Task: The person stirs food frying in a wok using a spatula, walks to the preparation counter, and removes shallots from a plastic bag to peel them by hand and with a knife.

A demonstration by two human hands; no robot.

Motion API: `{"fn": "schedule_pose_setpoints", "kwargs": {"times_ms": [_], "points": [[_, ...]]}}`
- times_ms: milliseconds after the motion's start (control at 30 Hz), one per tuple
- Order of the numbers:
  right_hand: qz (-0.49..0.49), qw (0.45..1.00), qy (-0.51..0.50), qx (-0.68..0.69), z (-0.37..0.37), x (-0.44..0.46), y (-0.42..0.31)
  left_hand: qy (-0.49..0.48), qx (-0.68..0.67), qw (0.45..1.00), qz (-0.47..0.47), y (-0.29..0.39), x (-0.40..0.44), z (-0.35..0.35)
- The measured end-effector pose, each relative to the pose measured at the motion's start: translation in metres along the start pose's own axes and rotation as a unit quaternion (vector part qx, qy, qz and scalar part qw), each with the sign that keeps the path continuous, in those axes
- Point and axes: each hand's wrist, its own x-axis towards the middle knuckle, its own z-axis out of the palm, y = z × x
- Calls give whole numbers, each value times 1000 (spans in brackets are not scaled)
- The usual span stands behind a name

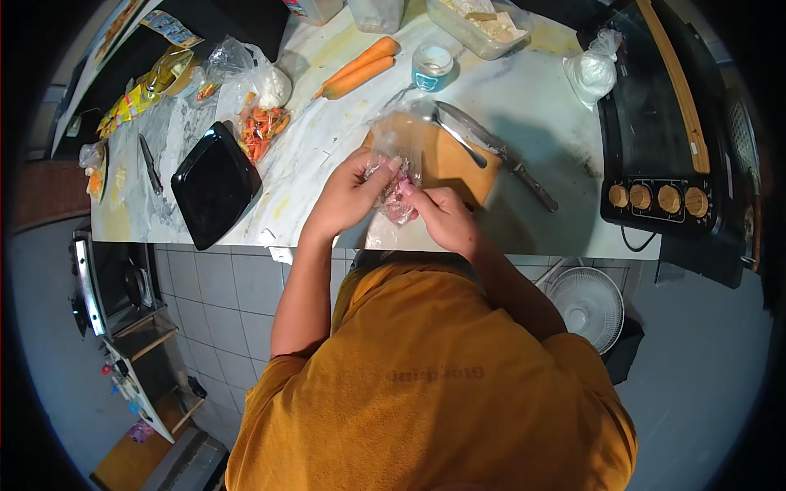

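Plastic bag (407,146), clear and crinkled around pinkish contents, is between our hands at the countertop's (286,196) front edge. We have the fingers of our left hand (348,192) and right hand (442,214) clamped on it from either side. Just beside it, a metal spoon (463,141) lies on the cutting board (458,176); a long knife (501,150) angles along the board's right edge. Farther back, we see two carrots (360,67).

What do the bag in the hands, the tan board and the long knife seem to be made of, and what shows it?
Bag: probably thin, glossy plastic; it looks see-through, with creases and bright glints.
Tan board: possibly wood, fairly matt; the warm colour suggests it, but no grain shows clearly.
Long knife: likely a metal blade, judging by its grey sheen; handle material unclear.
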Motion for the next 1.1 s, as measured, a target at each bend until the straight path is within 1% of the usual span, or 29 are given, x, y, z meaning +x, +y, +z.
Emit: {"fn": "schedule_pose_setpoints", "kwargs": {"times_ms": [33,100,133,167,200,233,267,300,333,367,400,433,467,533,567,600,633,700,833,900,933,1000,1033,1100], "points": [[27,1000,4,-10,0,-6,-15,-3,1,1000,-2,2,0,0],[30,999,-4,-12,0,-8,-8,-20,11,997,-73,9,0,-2],[32,999,-14,-18,0,-8,-5,-23,12,997,-72,11,1,-3],[31,999,-11,-16,-2,-7,-5,-51,17,995,-84,13,2,-4],[78,996,-30,16,-4,-6,-6,-79,23,992,-96,14,4,-5],[124,990,-50,47,-5,-5,-7,-82,24,992,-95,14,7,-6],[125,990,-49,48,-5,-7,-10,-85,5,989,-119,13,8,-7],[111,990,-75,52,-3,-8,-13,-87,-14,986,-143,13,9,-8],[96,989,-100,55,-2,-9,-15,-88,-13,986,-143,12,9,-11],[95,989,-99,56,-4,-8,-12,-111,-42,984,-135,9,9,-14],[66,993,-82,44,-7,-8,-8,-133,-73,980,-129,9,8,-16],[38,997,-66,32,-10,-8,-5,-133,-73,980,-130,10,7,-16],[39,996,-67,32,-15,-8,-5,-121,-64,982,-133,13,6,-17],[55,997,53,28,-24,-5,-12,-109,-55,983,-135,13,7,-19],[51,993,109,0,-27,-1,-3,-112,-16,985,-133,11,8,-22],[49,993,108,-1,-31,3,0,-116,23,984,-130,12,10,-24],[59,988,139,-17,-36,6,2,-116,24,985,-127,15,10,-24],[68,976,201,-57,-41,9,-2,-124,-75,982,-124,21,7,-23],[30,971,226,-77,-55,23,12,-99,-52,989,-98,14,11,-26],[-24,963,256,-83,-57,29,22,-71,-66,992,-82,18,11,-24],[-24,963,255,-83,-58,28,22,-70,-66,992,-82,18,10,-25],[-13,955,254,-154,-58,30,19,-87,-83,989,-84,20,10,-29],[-13,955,254,-154,-59,31,18,-87,-82,989,-84,23,10,-31],[-9,955,236,-178,-58,32,18,-71,-180,969,-154,30,8,-34]]}}
